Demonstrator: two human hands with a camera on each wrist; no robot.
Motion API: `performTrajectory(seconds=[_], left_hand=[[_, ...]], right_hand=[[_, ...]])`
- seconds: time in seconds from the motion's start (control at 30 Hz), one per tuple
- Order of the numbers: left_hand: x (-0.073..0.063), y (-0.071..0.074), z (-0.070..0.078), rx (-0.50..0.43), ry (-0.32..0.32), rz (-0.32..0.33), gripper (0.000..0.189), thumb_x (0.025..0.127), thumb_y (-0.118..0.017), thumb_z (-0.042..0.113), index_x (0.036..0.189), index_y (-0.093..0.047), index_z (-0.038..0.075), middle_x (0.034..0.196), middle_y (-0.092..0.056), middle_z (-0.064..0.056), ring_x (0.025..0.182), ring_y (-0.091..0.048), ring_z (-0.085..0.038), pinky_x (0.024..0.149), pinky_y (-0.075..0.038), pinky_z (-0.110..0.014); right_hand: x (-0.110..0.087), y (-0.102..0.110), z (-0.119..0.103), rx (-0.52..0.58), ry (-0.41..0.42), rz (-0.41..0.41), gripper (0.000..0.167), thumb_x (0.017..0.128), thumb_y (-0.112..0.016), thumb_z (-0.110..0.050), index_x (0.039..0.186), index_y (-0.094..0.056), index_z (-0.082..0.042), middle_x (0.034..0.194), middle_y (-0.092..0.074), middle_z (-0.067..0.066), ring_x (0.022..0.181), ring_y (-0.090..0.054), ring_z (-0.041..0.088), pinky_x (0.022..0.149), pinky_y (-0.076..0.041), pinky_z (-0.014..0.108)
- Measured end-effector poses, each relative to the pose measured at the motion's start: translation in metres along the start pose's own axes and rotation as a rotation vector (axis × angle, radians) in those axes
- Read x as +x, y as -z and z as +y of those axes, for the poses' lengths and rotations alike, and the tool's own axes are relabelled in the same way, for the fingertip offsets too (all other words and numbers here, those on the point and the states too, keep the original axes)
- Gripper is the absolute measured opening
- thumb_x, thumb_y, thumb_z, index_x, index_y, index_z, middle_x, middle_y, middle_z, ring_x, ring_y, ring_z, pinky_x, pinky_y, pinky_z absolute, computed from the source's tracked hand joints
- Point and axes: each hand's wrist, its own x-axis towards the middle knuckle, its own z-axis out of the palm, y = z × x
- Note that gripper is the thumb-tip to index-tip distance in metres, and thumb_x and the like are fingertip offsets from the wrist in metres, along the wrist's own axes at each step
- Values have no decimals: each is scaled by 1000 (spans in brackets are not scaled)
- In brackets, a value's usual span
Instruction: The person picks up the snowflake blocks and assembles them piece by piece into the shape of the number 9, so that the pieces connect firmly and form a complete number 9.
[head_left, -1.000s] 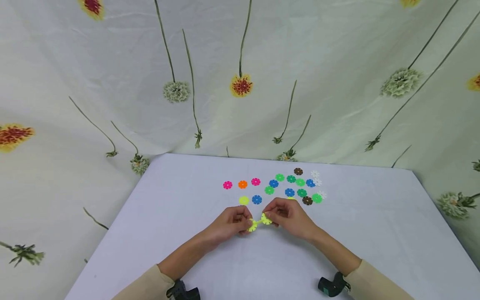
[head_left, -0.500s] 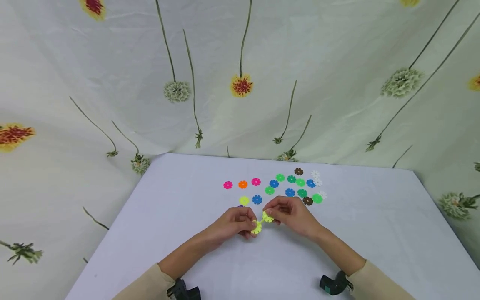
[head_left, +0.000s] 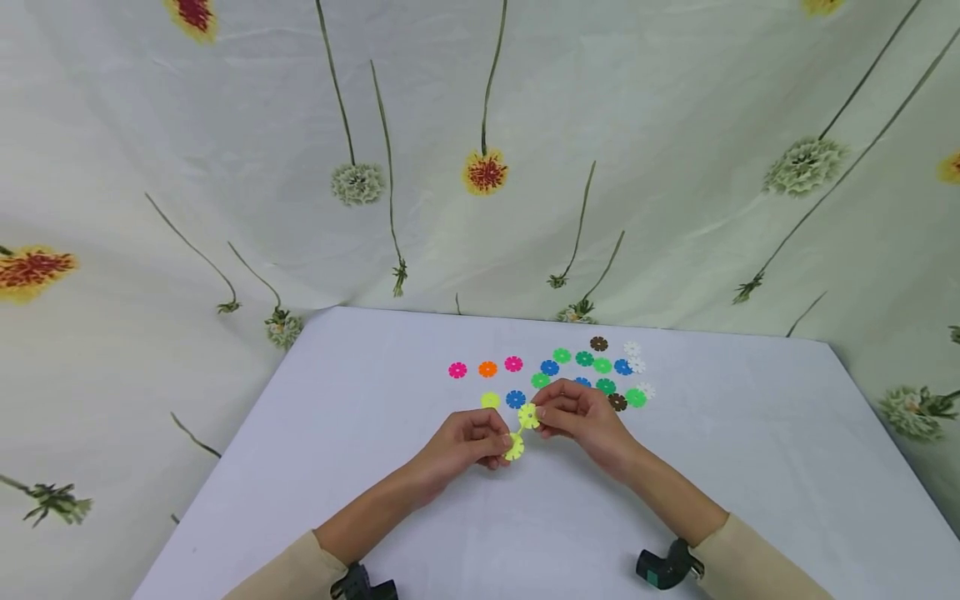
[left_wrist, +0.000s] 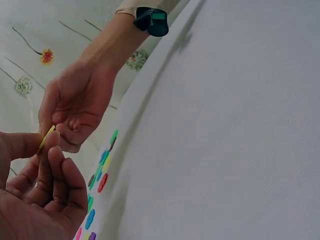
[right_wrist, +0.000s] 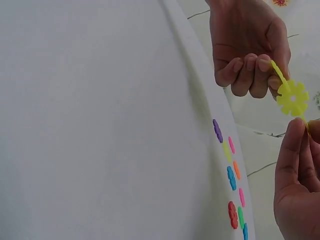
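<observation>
Several yellow-green snowflake discs, notched plastic building pieces, are joined in a short chain between my two hands. My left hand (head_left: 468,439) pinches the lower left disc (head_left: 513,447) between thumb and fingers. The upper right disc (head_left: 528,416) is pinched by my right hand (head_left: 581,418). In the right wrist view, a middle disc (right_wrist: 292,97) shows its face, slotted between two discs seen nearly edge-on. Only a thin yellow edge (left_wrist: 46,139) of the chain appears in the left wrist view, the rest being hidden by fingers. The chain is held above the table.
Loose snowflake discs lie flat beyond my hands on the white table (head_left: 360,400): pink (head_left: 457,370), orange (head_left: 487,369), yellow (head_left: 490,400), blue (head_left: 515,399), green, brown (head_left: 598,343) and white. A flower-print cloth (head_left: 420,225) hangs behind the table.
Both hands have risen slightly, with the chain between them. The right-hand disc has turned its face more toward the head camera, and the chain stands more steeply.
</observation>
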Motion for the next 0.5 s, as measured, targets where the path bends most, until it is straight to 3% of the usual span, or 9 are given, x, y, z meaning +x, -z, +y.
performTrajectory(seconds=[0.13, 0.27, 0.5], left_hand=[[2, 0, -3, -12, -10, 0, 19, 104, -68, 19, 109, -67, 1, 88, -73, 2, 84, -70, -17, 80, -60, -22], [4, -1, -2, -5, -40, 45, 22, 105, -67, 23, 110, -68, 2, 86, -71, 2, 84, -66, -17, 82, -59, -22], [8, -5, -1, 8, -43, 59, 22, 103, -70, 19, 112, -66, 0, 91, -71, 1, 85, -65, -16, 83, -57, -22]], right_hand=[[-1, -1, 1, -50, 45, -31, 24, 104, -70, -15, 124, -67, 0, 98, -75, -3, 86, -72, 21, 83, -63, 27], [-2, -4, 0, -84, 77, -77, 22, 104, -69, -13, 122, -70, 0, 97, -75, -3, 77, -67, 11, 78, -61, 25], [-2, -13, 2, -112, 88, -129, 19, 104, -70, -12, 119, -70, 0, 89, -73, 1, 75, -67, 12, 78, -61, 26]])
